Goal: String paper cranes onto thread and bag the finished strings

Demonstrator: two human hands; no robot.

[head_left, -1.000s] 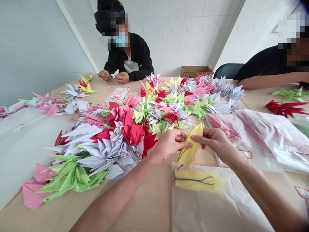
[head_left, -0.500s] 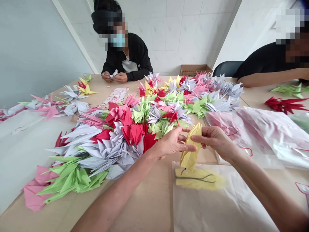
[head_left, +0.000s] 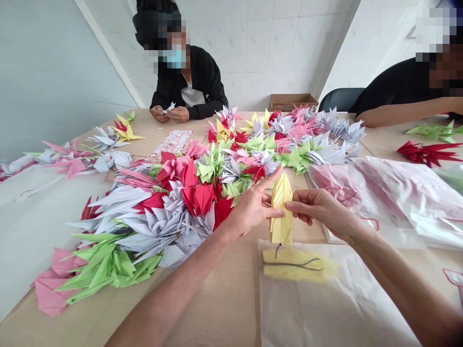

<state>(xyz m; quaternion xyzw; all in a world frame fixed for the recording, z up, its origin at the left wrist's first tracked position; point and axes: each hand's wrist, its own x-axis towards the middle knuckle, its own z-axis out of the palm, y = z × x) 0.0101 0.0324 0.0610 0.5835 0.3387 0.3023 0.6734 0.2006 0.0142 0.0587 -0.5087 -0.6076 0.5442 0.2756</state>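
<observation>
Above the near right part of the table, I hold a yellow stack of folded origami paper (head_left: 281, 229) upright between both hands. My left hand (head_left: 249, 209) grips its left side, thumb across the front and index finger stretched upward. My right hand (head_left: 321, 209) pinches its right edge between thumb and fingers. Just below is a translucent plastic bag (head_left: 318, 313) with a second yellow folded bundle (head_left: 289, 272) inside. A dark thin tie (head_left: 292, 264) runs across that bundle, and a short dark end shows under the stack I hold.
A big heap of red, white, green and pink origami (head_left: 173, 207) spreads left and back. More filled plastic bags (head_left: 390, 188) lie to the right, near red folded paper (head_left: 428, 153). Across the table a masked person (head_left: 191, 86) holds white paper; another person's arm (head_left: 405, 113) rests at right.
The yellow stack has turned from tilted to nearly upright and shifted slightly left and down. My left index finger has stretched upward; my right hand still pinches the edge.
</observation>
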